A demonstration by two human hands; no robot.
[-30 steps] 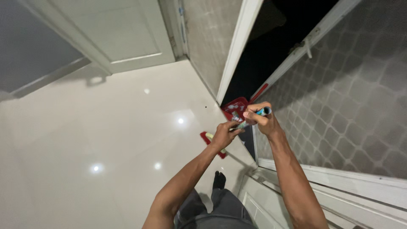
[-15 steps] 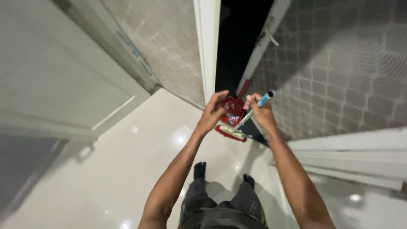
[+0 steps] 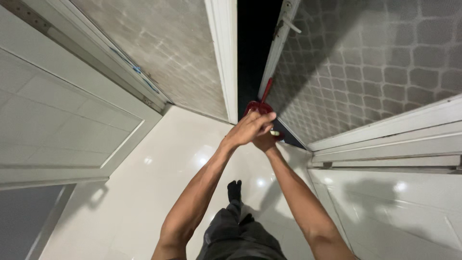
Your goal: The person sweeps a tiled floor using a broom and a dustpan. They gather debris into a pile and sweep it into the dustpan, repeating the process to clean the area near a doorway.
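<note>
— So, where are the hands sitting?

— Both are meeting just above the centre of the frame. The left hand [image 3: 248,129] is lying on top, its fingers [image 3: 263,118] stretched forward and pressed together, reaching toward the red dustpan [image 3: 255,108].

— And the other one?

— The right hand [image 3: 265,141] is tucked just beneath the left, mostly hidden by it. Its fingers are curling inward, but I cannot tell exactly what they are closing on. A small pale bit of something [image 3: 275,133] is peeking out at its right edge, touching the hand.

— Where is the dustpan lying?

— It is showing just past the fingertips, in the upper middle of the frame, at the foot of the dark gap between the two doors. Its red handle [image 3: 266,90] is rising up and to the right along the edge of the right door [image 3: 365,62]. Whether the left fingertips are touching the pan or only hovering over it, I cannot tell.

— What is surrounding all that?

— The left door [image 3: 163,58], with patterned frosted glass and a white frame, is filling the upper left; the right door is carrying the same patterned glass and a small latch [image 3: 288,21] near the top. A glossy white floor [image 3: 159,168] is spreading below, throwing back small light spots. At the bottom centre, the person's grey trousers [image 3: 240,238] and a dark-socked foot [image 3: 234,188] are showing between the forearms.
</note>
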